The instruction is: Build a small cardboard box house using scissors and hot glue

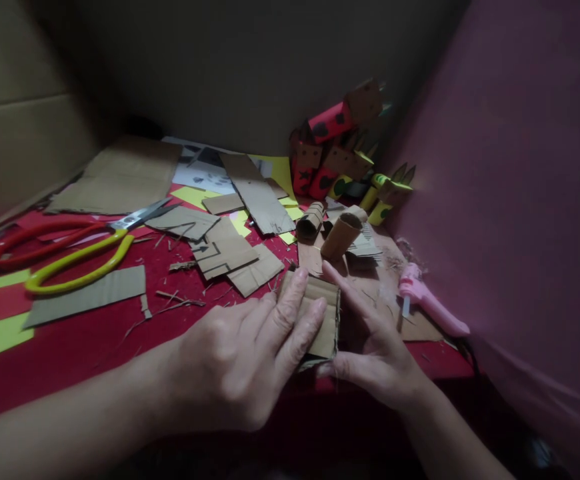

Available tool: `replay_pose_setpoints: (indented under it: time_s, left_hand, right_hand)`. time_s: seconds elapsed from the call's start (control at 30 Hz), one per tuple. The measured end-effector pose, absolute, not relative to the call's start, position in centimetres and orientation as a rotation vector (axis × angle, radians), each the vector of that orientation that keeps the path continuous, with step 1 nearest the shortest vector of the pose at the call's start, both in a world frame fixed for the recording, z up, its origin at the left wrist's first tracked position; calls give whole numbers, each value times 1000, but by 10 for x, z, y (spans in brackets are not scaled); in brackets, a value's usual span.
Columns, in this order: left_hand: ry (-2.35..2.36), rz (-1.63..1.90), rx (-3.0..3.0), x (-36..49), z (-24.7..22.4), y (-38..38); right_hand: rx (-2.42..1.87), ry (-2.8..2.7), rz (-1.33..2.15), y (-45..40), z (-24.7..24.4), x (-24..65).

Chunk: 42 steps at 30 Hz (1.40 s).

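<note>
A small, roughly square cardboard piece (326, 333) with rough cut edges lies at the front edge of the red-covered table. Across its left part, my left hand (240, 360) presses down with its fingers, which hide much of it. On the right side, my right hand (383, 357) grips it between thumb and forefinger, the thumb at the near corner. Just beyond my fingertips are two brown cardboard tubes: one standing tilted (342, 237), the other lying on its side (311, 223).
Large scissors (77, 267) with red and yellow handles lie left among cardboard offcuts (225, 250). A pink glue gun (435, 300) rests at right. Behind stand red and yellow decorated tubes with cardboard heads (330, 123). A larger cardboard sheet (120, 175) lies back left; pink cloth hangs right.
</note>
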<state>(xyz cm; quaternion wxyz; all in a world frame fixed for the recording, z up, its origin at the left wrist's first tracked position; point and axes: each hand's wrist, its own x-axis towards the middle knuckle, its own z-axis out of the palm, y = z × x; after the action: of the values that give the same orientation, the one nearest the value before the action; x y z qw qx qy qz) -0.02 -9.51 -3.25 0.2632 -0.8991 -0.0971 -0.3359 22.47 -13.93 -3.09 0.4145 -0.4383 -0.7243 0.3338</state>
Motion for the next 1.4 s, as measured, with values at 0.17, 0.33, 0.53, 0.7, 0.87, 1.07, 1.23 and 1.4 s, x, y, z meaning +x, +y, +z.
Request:
replay_pose_setpoints:
  time_s: [0.17, 0.33, 0.53, 0.7, 0.87, 1.07, 1.23, 1.4]
  left_hand:
    - [-280, -917, -2402, 1, -31, -94]
    - [-208, -872, -2401, 0, -26, -94]
    - [-233, -876, -2389, 1, -30, -93]
    - [-242, -846, -2455, 2, -27, -91]
    - [-286, -890, -2621, 0, -23, -87]
    - [-356, -922, -2894, -15, -11, -79]
    - [-549, -1055, -2925, -27, 3, -90]
    - [-559, -1244, -2840, -5, -4, -104]
  right_hand:
    - [-1100, -1755, 880, -141, -33, 221]
    - [-1071, -1738, 920, -141, -35, 221]
    - [-1096, -1800, 869, -139, -32, 222]
    - [-1087, -1812, 855, -139, -33, 223]
    - [-1074, -1790, 799, -138, -30, 221]
    - [-1057, -1676, 811, -137, -31, 218]
    - [-957, -1456, 990, -135, -35, 209]
    - [-966, -1445, 843, -135, -34, 203]
